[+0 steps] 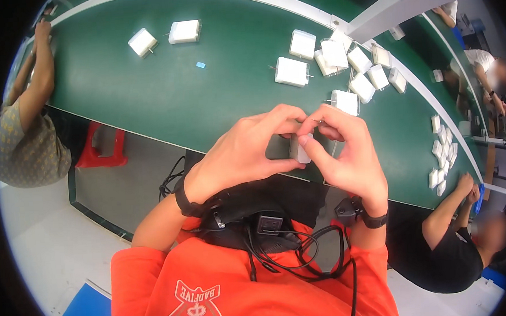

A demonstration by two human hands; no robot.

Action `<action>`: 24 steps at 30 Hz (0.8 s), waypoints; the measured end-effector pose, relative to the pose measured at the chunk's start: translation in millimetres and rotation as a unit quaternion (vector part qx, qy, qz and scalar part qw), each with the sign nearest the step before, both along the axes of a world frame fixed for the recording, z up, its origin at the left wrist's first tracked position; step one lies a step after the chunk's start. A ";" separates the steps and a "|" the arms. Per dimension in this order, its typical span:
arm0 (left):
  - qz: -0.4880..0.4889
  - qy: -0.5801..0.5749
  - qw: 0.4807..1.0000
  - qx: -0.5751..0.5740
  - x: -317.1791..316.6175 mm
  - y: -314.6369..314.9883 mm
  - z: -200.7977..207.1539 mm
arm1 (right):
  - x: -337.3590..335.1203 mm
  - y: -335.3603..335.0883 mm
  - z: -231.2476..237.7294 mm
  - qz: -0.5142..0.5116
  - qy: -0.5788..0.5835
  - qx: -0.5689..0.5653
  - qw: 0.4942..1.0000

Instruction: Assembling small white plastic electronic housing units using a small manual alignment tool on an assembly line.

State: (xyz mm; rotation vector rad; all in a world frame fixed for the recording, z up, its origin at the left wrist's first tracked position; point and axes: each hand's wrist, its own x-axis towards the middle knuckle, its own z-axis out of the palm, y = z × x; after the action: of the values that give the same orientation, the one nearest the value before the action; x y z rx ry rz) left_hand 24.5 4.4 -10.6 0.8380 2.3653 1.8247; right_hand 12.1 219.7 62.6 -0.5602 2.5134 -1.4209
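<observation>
I have both hands brought together in front of me, fingertips and thumbs clamped on one white block (302, 149), which is held above the near edge of the green table (227, 107). My left hand (238, 147) comes at it from nine o'clock, thumb low and fingers curled over the top. My right hand (348, 149) comes from three o'clock, its thumb lying on the block; my curled fingers partly hide its upper end.

Taking the block I hold as the middle of the dial, a loose pile of white blocks (333, 54) lies at one o'clock, some leaning on one another, several with thin metal pins sticking out. The nearest of them (345, 101) is just beyond my right hand. Two more blocks (185, 32) lie apart at between ten and eleven, with a tiny blue piece (201, 64) nearer me. At three o'clock, farther along the table, is another cluster of white blocks (442, 151).

One person (31, 137) is at nine, a red stool (104, 161) between us; another (438, 256) is at four. A black bag (251, 216) with black cables (324, 272) sits against my red shirt (244, 297) at six to seven.
</observation>
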 end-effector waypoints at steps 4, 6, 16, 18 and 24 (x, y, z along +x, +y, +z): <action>0.005 0.004 1.000 0.008 -0.2 -0.8 -0.7 | -7.9 8.4 0.5 0.039 -0.025 0.006 0.999; 0.002 0.002 1.000 0.000 -0.4 1.7 2.2 | -11.2 17.7 0.1 0.070 -0.017 0.000 0.997; -0.008 -0.004 1.000 0.002 -0.4 0.3 1.2 | -11.8 17.6 -15.6 0.079 -0.010 -0.033 0.996; -0.006 -0.004 1.000 -0.001 -0.1 0.4 1.9 | -10.8 17.3 -14.6 0.071 -0.015 -0.040 0.997; 0.007 -0.005 1.000 0.009 1.7 0.8 3.3 | -10.2 13.5 -13.0 0.037 0.060 0.026 0.997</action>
State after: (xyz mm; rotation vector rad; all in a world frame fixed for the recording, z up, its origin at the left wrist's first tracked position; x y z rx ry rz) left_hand 26.1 5.2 -7.3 0.8126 2.3590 1.8529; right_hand 1.8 233.1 49.7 -0.7400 2.5832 -1.3302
